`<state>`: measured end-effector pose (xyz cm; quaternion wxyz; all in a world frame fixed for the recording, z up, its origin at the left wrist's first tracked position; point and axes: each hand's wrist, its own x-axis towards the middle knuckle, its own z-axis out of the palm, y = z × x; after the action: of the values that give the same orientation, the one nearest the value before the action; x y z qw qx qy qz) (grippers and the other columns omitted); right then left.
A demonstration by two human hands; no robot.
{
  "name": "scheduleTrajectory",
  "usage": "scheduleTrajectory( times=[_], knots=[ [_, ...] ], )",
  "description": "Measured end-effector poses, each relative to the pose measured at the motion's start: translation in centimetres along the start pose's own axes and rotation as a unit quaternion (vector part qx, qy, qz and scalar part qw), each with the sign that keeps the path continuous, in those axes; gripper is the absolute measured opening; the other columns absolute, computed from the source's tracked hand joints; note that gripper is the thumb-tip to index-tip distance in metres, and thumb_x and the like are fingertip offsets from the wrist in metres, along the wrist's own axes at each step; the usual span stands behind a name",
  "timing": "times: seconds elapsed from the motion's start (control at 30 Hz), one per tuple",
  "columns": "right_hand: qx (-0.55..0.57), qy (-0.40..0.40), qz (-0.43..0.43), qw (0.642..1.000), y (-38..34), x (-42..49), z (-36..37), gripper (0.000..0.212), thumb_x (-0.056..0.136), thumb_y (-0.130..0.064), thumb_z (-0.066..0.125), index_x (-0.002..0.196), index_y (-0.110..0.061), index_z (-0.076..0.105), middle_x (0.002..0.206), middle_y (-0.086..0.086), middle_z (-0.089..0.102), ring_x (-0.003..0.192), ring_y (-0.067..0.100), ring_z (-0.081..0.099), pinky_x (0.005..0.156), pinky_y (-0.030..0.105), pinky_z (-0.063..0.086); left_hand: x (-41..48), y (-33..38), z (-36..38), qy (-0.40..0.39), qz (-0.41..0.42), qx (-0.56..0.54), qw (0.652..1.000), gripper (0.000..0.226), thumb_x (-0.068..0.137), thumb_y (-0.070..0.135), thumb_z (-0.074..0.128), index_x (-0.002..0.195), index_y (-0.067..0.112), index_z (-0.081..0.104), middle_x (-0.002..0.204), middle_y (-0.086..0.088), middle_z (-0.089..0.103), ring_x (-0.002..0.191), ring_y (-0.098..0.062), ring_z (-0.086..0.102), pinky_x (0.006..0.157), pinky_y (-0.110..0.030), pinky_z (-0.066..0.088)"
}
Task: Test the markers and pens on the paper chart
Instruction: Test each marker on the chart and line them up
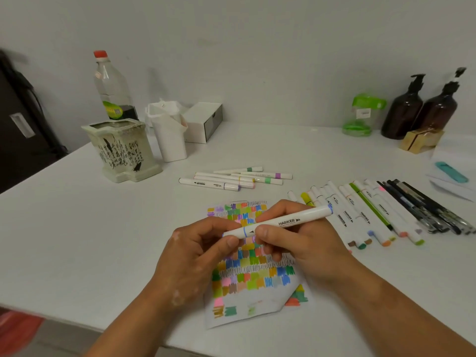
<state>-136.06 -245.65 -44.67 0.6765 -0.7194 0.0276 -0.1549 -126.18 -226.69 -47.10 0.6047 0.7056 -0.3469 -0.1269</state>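
Observation:
A white marker with blue bands (286, 220) is held level above the paper chart (253, 274), which is covered in coloured swatches and lies near the table's front edge. My left hand (198, 253) pinches the marker's left cap end. My right hand (301, 238) grips the barrel just right of that cap. A small pile of white markers (231, 179) lies beyond the chart. A long row of markers and dark pens (381, 212) lies to the right of my right hand. Both hands hide the chart's middle.
A ceramic pot (121, 150), a plastic bottle (112, 86) and white boxes (170, 130) stand at the back left. Two brown pump bottles (417, 106), a green container (360, 114) and a wooden block (419, 140) stand at the back right. A teal object (450, 171) lies on papers at the right edge.

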Motion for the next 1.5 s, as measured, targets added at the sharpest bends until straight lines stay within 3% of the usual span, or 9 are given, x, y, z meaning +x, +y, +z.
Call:
scheduleTrajectory(
  times=[0.23,0.43,0.63,0.77,0.87,1.03,1.23,1.37,1.5],
  knots=[
    [-0.005,-0.017,-0.016,1.0,-0.2,0.0,0.3,0.014,0.083,-0.026,0.078,0.094,-0.018,0.075,0.071,0.008,0.069,0.061,0.021,0.063,0.057,0.032,0.054,0.2,0.2,0.2,0.023,0.019,-0.015,0.999,0.016,0.087,0.039,0.068,0.102,0.036,0.074,0.101,0.005,0.076,0.093,-0.017,0.074,0.075,-0.026,0.06],
    [0.15,-0.211,0.112,0.959,-1.4,-0.5,-3.7,0.088,0.083,-0.076,0.058,0.138,-0.007,0.061,0.123,0.025,0.065,0.085,0.019,0.059,0.056,0.025,0.048,0.3,0.0,0.1,0.074,-0.002,-0.013,0.997,0.022,0.08,0.038,0.064,0.1,0.041,0.073,0.103,0.015,0.072,0.098,-0.005,0.07,0.07,-0.014,0.056],
    [-0.211,-0.124,0.097,0.965,-1.7,-0.6,-2.0,0.023,0.083,-0.035,0.079,0.104,-0.036,0.07,0.089,-0.002,0.079,0.079,0.015,0.076,0.074,0.032,0.06,0.2,-0.2,0.4,0.034,-0.017,0.041,0.998,0.028,0.079,0.04,0.063,0.106,0.044,0.072,0.103,0.019,0.07,0.098,-0.01,0.07,0.075,-0.024,0.06],
    [-0.29,-0.042,0.047,0.955,-0.7,-1.1,-0.4,0.017,0.076,-0.038,0.078,0.092,-0.037,0.073,0.077,-0.011,0.072,0.057,0.004,0.064,0.056,0.02,0.053,0.4,-0.1,0.5,0.054,-0.03,0.03,0.998,0.028,0.076,0.039,0.067,0.103,0.046,0.071,0.097,0.016,0.072,0.093,-0.009,0.071,0.071,-0.021,0.059],
    [-0.363,0.045,0.036,0.93,-0.7,-0.9,-1.4,0.008,0.078,-0.034,0.079,0.08,-0.037,0.072,0.072,-0.016,0.069,0.059,0.0,0.061,0.055,0.016,0.051,0.5,-0.2,0.4,0.096,-0.047,0.008,0.994,0.022,0.076,0.038,0.069,0.097,0.038,0.073,0.092,0.012,0.073,0.092,-0.007,0.071,0.068,-0.018,0.059],
    [-0.546,0.127,0.101,0.822,-0.6,0.2,-2.7,0.014,0.084,-0.047,0.067,0.092,-0.035,0.07,0.075,-0.013,0.064,0.072,0.004,0.061,0.065,0.021,0.052,0.6,-0.2,0.3,0.126,-0.065,0.007,0.99,0.016,0.079,0.039,0.068,0.089,0.029,0.075,0.091,0.02,0.073,0.09,0.002,0.069,0.06,-0.01,0.054],
    [-0.679,0.093,0.109,0.72,0.2,0.9,-1.9,0.031,0.087,-0.058,0.056,0.097,-0.031,0.067,0.079,-0.011,0.063,0.066,0.006,0.055,0.049,0.022,0.035,0.3,-0.2,0.1,0.152,-0.043,0.035,0.987,0.021,0.076,0.045,0.065,0.086,0.029,0.073,0.087,0.024,0.072,0.087,0.004,0.069,0.06,-0.01,0.054],
    [-0.686,0.099,0.128,0.709,-0.4,1.5,-2.3,0.025,0.086,-0.055,0.059,0.09,-0.031,0.066,0.073,-0.012,0.059,0.059,0.003,0.05,0.046,0.021,0.03,0.5,-0.4,-0.3,0.18,-0.036,0.039,0.982,0.022,0.075,0.047,0.062,0.085,0.029,0.071,0.085,0.024,0.072,0.084,0.006,0.068,0.058,-0.008,0.053],
    [-0.644,0.133,0.084,0.749,-1.4,5.5,-3.9,0.019,0.091,-0.039,0.061,0.083,-0.027,0.074,0.073,-0.007,0.066,0.063,0.013,0.061,0.056,0.026,0.051,0.6,-0.8,-0.4,0.188,-0.036,0.053,0.98,0.007,0.084,0.036,0.067,0.083,0.029,0.071,0.084,0.025,0.071,0.084,0.005,0.068,0.059,-0.008,0.053]
  ],
)
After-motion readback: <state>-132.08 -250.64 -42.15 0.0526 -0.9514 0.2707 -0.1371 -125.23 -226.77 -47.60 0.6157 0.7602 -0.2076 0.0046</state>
